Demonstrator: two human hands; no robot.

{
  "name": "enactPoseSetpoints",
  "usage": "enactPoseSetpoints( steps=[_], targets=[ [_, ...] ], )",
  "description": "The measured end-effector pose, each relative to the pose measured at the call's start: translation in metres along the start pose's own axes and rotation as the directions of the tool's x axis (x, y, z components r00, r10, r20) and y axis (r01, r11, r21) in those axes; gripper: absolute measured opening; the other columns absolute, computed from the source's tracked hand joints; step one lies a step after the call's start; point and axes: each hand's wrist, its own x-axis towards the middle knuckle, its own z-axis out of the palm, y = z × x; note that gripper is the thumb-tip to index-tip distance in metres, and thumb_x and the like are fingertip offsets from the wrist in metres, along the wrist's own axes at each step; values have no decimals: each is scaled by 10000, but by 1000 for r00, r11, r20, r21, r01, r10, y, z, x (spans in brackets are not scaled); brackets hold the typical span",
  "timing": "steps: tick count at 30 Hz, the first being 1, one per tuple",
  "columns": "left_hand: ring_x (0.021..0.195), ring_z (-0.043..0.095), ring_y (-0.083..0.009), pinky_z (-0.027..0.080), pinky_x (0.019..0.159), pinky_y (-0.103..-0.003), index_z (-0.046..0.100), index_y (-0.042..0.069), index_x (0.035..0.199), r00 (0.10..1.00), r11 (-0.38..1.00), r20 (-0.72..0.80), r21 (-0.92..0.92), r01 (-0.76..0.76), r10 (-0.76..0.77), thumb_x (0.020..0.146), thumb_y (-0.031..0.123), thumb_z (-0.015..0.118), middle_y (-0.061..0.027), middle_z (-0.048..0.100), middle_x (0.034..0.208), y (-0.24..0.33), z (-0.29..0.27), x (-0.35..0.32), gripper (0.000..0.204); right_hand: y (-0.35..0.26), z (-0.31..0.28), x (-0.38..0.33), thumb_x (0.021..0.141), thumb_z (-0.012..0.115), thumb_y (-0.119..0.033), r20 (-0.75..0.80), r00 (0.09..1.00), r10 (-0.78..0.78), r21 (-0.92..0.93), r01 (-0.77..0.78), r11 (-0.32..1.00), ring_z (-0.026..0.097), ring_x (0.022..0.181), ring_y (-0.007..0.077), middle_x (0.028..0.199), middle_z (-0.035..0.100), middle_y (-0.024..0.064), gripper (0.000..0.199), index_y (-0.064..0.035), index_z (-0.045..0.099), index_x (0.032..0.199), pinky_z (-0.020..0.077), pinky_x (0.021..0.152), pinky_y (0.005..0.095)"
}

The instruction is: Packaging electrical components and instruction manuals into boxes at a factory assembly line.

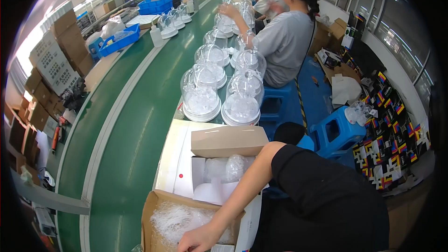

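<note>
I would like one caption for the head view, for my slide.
Right hand at an open box of shredded filler, near clear domes on white bases.

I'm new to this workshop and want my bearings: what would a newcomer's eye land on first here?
First, probably, the clear domes on round white bases, standing in rows upper centre, along the right of the long green work surface. Next, the bare right hand at the lower edge, over an open brown cardboard box with clear shredded filler. Then, at right, the bright blue plastic stool.
</note>
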Motion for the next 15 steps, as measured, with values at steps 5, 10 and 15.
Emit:
enactPoseSetpoints(
  steps=[5,10,15],
  targets=[
    [994,585,-213,543,878,-334,551,19,1098,982,982,70,55,-178,174,959,-56,511,-121,531,1098,5,-1,3,163,8,0,2,953,608,-101,49,948,-315,-206,318,926,614,811,225,888,639,107,89,-18,629,930,496,715,350],
    [1032,564,-230,515,876,-327,526,25,1114,991,983,8,125,133,-135,975,-14,502,-147,515,1112,-4,-4,-10,146,-11,-1,-1,951,621,-114,87,988,-131,-104,140,985,613,821,204,891,655,103,101,-16,640,935,497,724,341],
    [1044,560,-238,498,897,-342,491,23,1132,992,952,76,283,-118,100,988,11,484,-168,489,1194,16,6,3,145,-13,0,-2,947,627,-111,89,996,15,55,-20,998,610,826,186,890,667,99,104,-12,659,939,496,732,337]
  ],
)
